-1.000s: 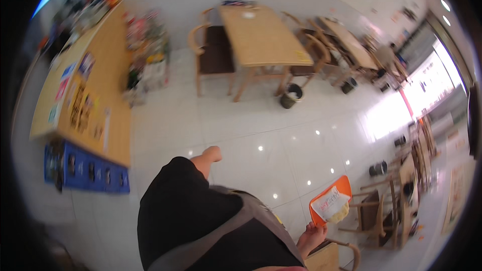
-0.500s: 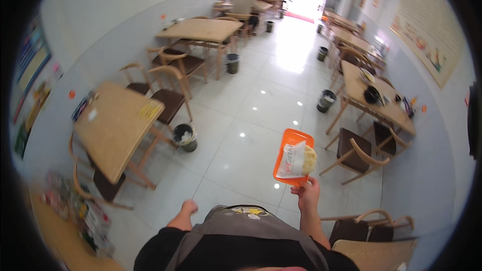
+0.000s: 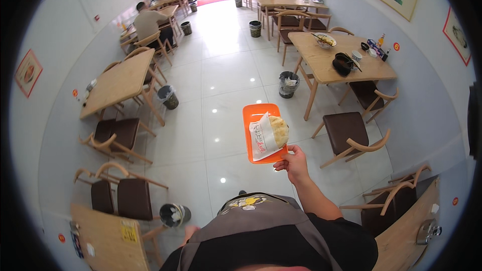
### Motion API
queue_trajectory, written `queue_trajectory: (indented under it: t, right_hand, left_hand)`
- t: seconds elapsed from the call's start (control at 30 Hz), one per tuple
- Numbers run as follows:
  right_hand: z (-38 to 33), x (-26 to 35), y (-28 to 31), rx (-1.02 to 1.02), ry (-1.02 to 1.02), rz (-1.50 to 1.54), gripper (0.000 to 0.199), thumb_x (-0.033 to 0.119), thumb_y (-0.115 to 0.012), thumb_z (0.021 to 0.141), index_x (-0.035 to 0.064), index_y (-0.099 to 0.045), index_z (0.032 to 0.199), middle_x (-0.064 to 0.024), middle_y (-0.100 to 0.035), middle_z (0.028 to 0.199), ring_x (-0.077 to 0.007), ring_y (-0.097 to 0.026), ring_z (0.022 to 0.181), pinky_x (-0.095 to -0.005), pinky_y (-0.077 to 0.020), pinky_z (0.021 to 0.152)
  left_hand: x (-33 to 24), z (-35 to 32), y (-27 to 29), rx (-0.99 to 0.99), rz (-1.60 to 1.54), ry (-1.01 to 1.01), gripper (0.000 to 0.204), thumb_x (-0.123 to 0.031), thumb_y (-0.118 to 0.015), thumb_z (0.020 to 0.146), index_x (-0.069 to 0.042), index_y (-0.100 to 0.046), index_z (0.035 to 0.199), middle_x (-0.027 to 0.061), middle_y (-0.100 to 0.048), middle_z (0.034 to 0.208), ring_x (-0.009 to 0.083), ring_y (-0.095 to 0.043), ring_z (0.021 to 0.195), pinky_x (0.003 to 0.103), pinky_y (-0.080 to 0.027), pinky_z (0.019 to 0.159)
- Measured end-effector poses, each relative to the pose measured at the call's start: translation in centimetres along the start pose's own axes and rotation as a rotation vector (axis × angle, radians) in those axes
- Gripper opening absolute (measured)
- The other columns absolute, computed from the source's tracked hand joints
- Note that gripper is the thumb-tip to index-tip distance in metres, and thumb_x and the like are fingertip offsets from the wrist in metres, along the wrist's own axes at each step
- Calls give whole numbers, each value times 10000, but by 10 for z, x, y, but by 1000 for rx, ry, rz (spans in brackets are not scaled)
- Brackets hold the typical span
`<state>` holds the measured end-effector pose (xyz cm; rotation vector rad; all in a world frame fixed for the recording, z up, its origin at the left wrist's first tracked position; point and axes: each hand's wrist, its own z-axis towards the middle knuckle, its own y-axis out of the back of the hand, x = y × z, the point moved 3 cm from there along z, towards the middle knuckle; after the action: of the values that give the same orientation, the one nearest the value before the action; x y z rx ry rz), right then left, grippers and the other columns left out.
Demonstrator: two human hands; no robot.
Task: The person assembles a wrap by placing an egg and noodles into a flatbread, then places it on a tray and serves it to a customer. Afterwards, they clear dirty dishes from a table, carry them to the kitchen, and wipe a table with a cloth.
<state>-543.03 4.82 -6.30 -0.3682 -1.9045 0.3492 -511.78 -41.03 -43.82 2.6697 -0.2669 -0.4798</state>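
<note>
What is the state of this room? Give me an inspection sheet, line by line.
Surface: glossy white tiled floor, an aisle between wooden tables.
Job's things: orange tray carrying a flatbread in a white paper sleeve.
Clutter: right-hand table bears bowls and bottles; waste bin beside it.
Hands: right hand grips the tray's near edge; left hand is low beside the apron, mostly hidden.
Cables: nothing seen.
Surroundings: seated person at a far table; brown-seated chairs; wall pictures.
</note>
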Motion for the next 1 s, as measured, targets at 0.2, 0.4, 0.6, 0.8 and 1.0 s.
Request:
queue_trajectory:
  t: [0.2, 0.4, 0.6, 0.8, 1.0]
  right_hand:
    - [152, 27, -62, -76, 15, 18, 233, -36, -495, 840, -20, -427, 1062, -186, -629, 764, -252, -655, 535, -337, -574, 477]
    - [350, 51, -117, -66, -2, 13, 254, -32, -507, 830, -46, -422, 1069, -205, -631, 802, -258, -663, 555, -334, -577, 485]
    - [549, 110, -200, 6, -22, -49, 259, -29, -493, 838, -33, -418, 1085, -215, -634, 815, -268, -665, 561, -345, -578, 490]
    - [741, 137, -286, 94, -34, -87, 256, -34, -482, 837, -27, -417, 1085, -209, -638, 821, -262, -662, 559, -347, -578, 489]
    - [909, 139, -379, 56, -52, -48, 279, -36, -482, 842, -28, -395, 1106, -205, -640, 818, -265, -655, 545, -349, -576, 479]
  left_hand:
    - [-408, 75, 200, -263, -163, -705, 187, 40, -461, 678, -8, -639, 651, 98, -616, 601, 159, -576, 594, 273, -454, 563]
    - [-629, 119, 245, -155, -447, -852, 185, 23, -472, 679, 0, -656, 683, 106, -649, 654, 179, -581, 623, 304, -461, 597]
    - [-502, 223, 220, -66, -46, -262, 54, -120, -675, 702, -69, -682, 685, 107, -646, 676, 217, -619, 603, 363, -490, 552]
    - [-480, 292, 236, -2, -206, 300, 151, -214, -640, 743, -82, -670, 677, 128, -657, 706, 251, -632, 608, 410, -485, 545]
    - [-688, 420, 347, 11, -385, 269, 176, -252, -622, 747, -100, -679, 680, 119, -664, 697, 246, -623, 585, 411, -474, 553]
